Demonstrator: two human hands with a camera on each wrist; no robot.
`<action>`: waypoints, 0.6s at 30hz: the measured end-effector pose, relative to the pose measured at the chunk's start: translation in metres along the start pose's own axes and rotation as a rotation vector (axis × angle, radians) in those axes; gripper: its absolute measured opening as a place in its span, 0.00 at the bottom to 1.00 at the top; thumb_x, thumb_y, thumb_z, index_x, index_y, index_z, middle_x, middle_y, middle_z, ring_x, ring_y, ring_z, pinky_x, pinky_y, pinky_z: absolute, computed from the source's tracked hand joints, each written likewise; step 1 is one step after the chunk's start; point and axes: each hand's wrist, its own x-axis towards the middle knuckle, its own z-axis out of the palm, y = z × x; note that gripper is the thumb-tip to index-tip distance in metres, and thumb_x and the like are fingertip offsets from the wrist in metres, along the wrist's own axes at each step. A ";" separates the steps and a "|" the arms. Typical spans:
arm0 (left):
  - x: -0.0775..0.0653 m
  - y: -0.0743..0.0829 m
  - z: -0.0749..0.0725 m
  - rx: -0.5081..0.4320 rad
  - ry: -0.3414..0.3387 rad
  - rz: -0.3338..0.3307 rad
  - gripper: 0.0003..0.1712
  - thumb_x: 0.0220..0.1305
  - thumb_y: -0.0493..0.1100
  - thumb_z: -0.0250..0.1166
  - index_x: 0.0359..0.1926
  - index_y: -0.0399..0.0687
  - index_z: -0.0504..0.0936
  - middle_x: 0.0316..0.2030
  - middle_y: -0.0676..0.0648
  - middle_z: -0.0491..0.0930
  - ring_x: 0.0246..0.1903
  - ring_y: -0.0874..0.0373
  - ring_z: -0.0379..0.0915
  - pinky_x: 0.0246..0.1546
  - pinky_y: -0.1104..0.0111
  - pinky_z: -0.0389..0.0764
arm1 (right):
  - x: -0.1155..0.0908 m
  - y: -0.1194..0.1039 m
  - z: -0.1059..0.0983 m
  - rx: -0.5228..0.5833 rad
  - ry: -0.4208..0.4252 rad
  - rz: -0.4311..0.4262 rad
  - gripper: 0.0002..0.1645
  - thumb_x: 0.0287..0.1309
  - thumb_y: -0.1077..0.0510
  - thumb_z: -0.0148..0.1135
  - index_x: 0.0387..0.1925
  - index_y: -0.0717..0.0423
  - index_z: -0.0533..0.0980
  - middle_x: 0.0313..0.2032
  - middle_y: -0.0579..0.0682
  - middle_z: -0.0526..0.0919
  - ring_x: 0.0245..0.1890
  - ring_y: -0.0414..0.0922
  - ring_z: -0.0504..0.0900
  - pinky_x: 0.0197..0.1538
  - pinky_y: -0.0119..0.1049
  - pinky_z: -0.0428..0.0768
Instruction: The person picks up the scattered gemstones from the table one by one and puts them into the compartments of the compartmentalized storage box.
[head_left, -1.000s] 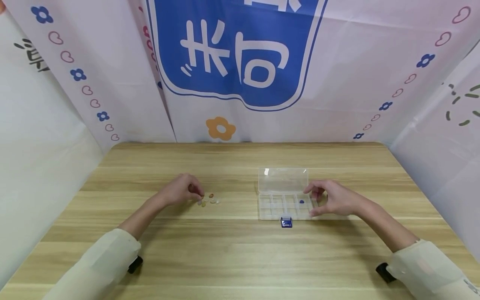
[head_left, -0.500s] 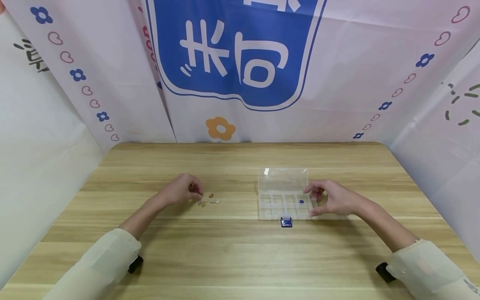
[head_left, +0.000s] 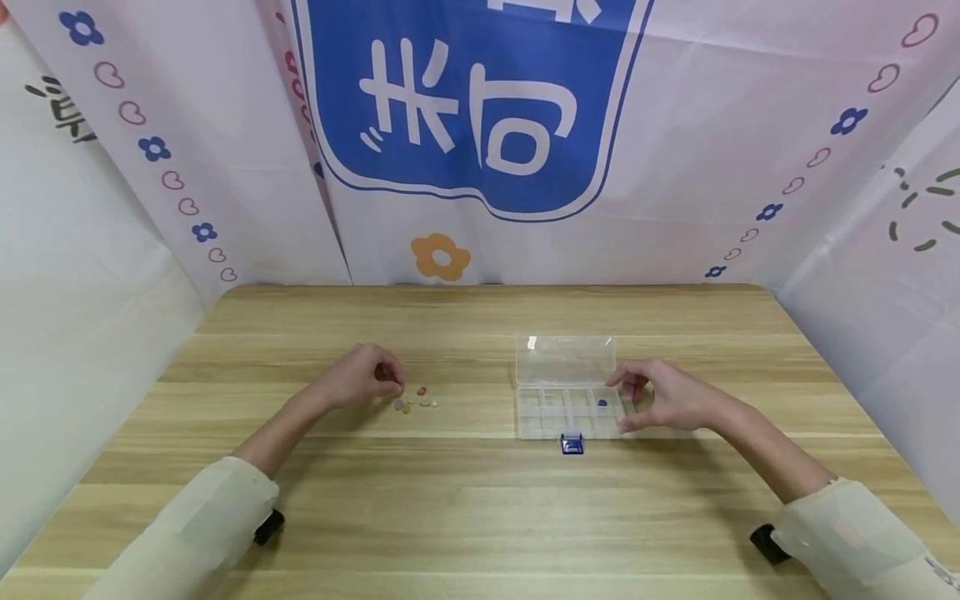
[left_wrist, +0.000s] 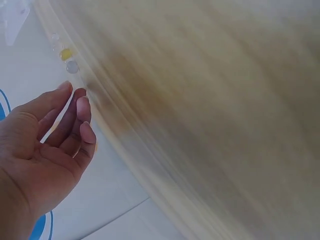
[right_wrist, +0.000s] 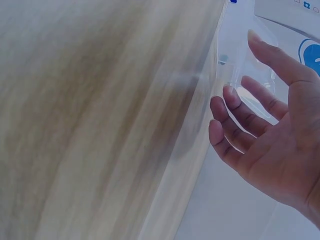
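Note:
My left hand [head_left: 365,377] hovers at the left edge of a small group of beads [head_left: 425,402], its thumb and index fingertips close together; I cannot tell if a bead is between them. A grey bead [left_wrist: 72,67] and a yellow bead [left_wrist: 66,54] lie just beyond those fingertips in the left wrist view. With my right hand [head_left: 671,395] I hold the right end of a clear plastic compartment box [head_left: 530,433], thumb at its front corner, index finger at the back. The box's lid [head_left: 566,360] is up. One dark blue bead [head_left: 602,402] sits in a right-hand compartment.
A blue latch [head_left: 572,444] juts from the box's front edge. The wooden table [head_left: 465,517] runs back to a printed white curtain [head_left: 525,250], with more white cloth at both sides. Among the loose beads is an orange-brown one [head_left: 422,391].
My left hand has shifted slightly left and back, showing more of the nearest bead. My right hand and the box have stayed in place.

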 end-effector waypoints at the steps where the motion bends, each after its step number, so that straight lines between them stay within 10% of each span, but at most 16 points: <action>1: 0.000 0.000 0.000 0.002 0.003 0.004 0.01 0.64 0.29 0.70 0.34 0.36 0.86 0.29 0.47 0.84 0.30 0.58 0.78 0.33 0.70 0.80 | 0.000 0.000 0.000 0.001 -0.001 0.001 0.33 0.46 0.56 0.84 0.51 0.67 0.79 0.36 0.48 0.79 0.38 0.47 0.76 0.43 0.37 0.79; 18: 0.007 0.016 0.000 -0.037 0.042 0.046 0.02 0.62 0.28 0.71 0.35 0.32 0.85 0.30 0.42 0.84 0.31 0.51 0.80 0.31 0.71 0.80 | 0.001 -0.001 0.000 -0.001 -0.007 0.003 0.32 0.47 0.56 0.84 0.51 0.66 0.80 0.35 0.48 0.78 0.38 0.47 0.76 0.42 0.38 0.78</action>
